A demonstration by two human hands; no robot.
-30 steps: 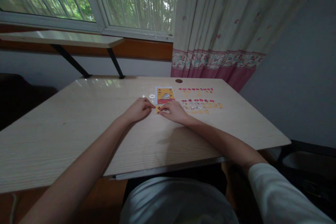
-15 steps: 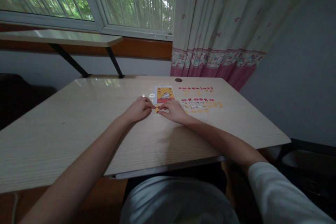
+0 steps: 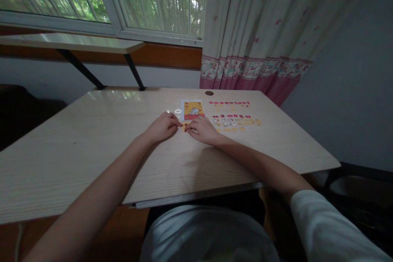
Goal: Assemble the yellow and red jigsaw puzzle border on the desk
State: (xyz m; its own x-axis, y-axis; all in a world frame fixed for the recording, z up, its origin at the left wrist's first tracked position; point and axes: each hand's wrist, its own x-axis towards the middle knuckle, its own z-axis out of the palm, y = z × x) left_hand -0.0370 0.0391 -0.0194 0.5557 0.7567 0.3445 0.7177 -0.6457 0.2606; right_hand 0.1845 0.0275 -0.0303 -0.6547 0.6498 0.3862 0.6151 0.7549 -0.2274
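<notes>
A few yellow jigsaw puzzle pieces with dark red marks lie on the desk between my hands. At their left side my left hand is closed, fingers curled, with the index fingertip holding the edge of the pieces. My right hand pinches a small puzzle piece between thumb and index finger, down at the same spot; the hand partly covers it. Just beyond the fingers lies a picture card with a white animal on yellow and red, its lower edge partly hidden by my right hand.
Loose red puzzle pieces lie in a row at the right, with white and yellow pieces in rows nearer. The pale wooden desk has a cable hole at the back. A raised shelf stands back left.
My right fingertips have shifted very slightly over the yellow pieces. My left hand stays almost still, and the card and loose pieces keep their places.
</notes>
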